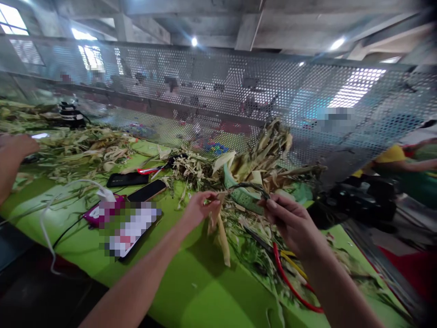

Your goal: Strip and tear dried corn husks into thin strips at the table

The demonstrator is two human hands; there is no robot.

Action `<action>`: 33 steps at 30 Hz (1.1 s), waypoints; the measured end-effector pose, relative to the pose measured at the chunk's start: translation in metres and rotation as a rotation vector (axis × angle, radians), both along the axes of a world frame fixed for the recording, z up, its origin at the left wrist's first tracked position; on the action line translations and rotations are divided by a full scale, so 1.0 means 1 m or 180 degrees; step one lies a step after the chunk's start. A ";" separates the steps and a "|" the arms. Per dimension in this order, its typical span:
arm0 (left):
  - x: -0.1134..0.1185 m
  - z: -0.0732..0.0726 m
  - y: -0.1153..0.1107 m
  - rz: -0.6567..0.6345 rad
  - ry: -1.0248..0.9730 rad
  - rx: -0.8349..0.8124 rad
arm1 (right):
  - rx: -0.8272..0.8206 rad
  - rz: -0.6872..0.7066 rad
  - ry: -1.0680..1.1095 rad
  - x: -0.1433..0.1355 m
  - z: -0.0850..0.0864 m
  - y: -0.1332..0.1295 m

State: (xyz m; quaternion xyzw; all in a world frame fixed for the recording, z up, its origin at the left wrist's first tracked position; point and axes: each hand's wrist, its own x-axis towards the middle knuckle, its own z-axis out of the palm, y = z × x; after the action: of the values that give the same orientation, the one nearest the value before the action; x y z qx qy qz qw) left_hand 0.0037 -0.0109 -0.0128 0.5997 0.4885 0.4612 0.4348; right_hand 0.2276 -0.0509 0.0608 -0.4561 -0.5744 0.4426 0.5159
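Between my two hands stretches a thin, dark twisted strand (249,185), apparently of dried husk. My left hand (205,205) is closed in a pinch at its left end, where pale husk strips (222,237) hang down over the green table. The fingers of my right hand (283,214) are closed on the other end of the strand. Just behind the strand lies a green perforated basket (244,197), tilted, with dried husks (266,155) heaped in and behind it. Below my right hand are red-handled scissors (280,264), partly covered by scraps.
On the green table (191,291) at left are a lit phone (136,230), a dark phone (147,190), a black case (127,179), a purple power bank (104,210) with cables, and a red cutter (150,171). Another person's hand (20,145) is far left. A perforated metal screen (205,91) stands behind.
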 end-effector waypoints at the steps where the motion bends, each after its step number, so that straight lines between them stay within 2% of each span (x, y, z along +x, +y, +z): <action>1: 0.003 -0.001 -0.001 -0.0081 -0.0152 -0.0078 | 0.0000 -0.0045 0.0066 -0.002 -0.002 0.002; 3: 0.008 -0.003 -0.003 -0.0264 -0.0365 -0.0063 | -0.0087 -0.0015 0.0128 -0.008 -0.009 0.006; 7: 0.014 -0.007 -0.008 -0.0374 -0.0596 -0.0158 | -0.0453 0.0386 0.0023 -0.024 -0.029 0.008; 10: 0.020 -0.008 -0.013 -0.0539 -0.0459 -0.0224 | -0.0560 0.0536 -0.0153 -0.033 -0.042 0.008; 12: 0.023 -0.009 -0.016 -0.0655 -0.0258 -0.0152 | -0.0425 0.0475 -0.0237 -0.035 -0.047 0.008; 16: 0.027 -0.007 -0.021 -0.0720 -0.0207 0.0050 | -0.0103 0.0248 -0.0329 -0.032 -0.047 0.010; 19: 0.027 -0.004 -0.022 -0.0638 -0.0313 0.0064 | -0.0190 0.0213 -0.0310 -0.031 -0.044 0.009; 25: 0.025 0.001 -0.023 -0.0599 -0.0239 -0.0081 | -0.0253 0.0442 -0.0306 -0.033 -0.043 0.005; 33: 0.021 0.005 -0.024 -0.0532 0.0138 0.0012 | -0.0276 0.0062 -0.0010 -0.027 -0.043 0.010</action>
State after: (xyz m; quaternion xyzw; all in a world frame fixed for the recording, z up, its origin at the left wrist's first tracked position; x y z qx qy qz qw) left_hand 0.0243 -0.0346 -0.0082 0.6490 0.4452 0.4111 0.4600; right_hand 0.2006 -0.0407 0.0179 -0.4730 -0.5599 0.4714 0.4904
